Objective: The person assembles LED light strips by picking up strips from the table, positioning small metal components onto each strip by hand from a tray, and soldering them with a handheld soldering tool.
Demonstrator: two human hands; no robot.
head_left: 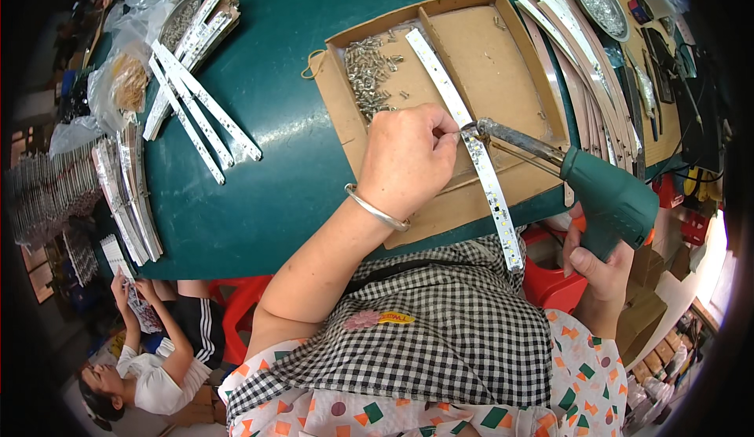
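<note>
A long white LED strip point(480, 162) lies slantwise across a shallow cardboard tray point(488, 52), its near end reaching past the table edge. My left hand point(412, 150) is closed in a pinch beside the strip's middle; what sits between thumb and fingertips is too small to make out. My right hand point(601, 268) is wrapped round the handle of a green soldering gun point(616, 193). The gun's metal tip meets the strip right by my left fingertips. Many small shiny metal parts point(367, 68) are heaped in the tray's left compartment.
More strips point(204, 115) lie left on the green table point(275, 193), with further strips point(589, 60) stacked right of the tray. A metal bowl point(599, 3) stands far right. At lower left another person point(169, 366) holds a pale strip-like piece. A red stool point(542, 272) is under the table edge.
</note>
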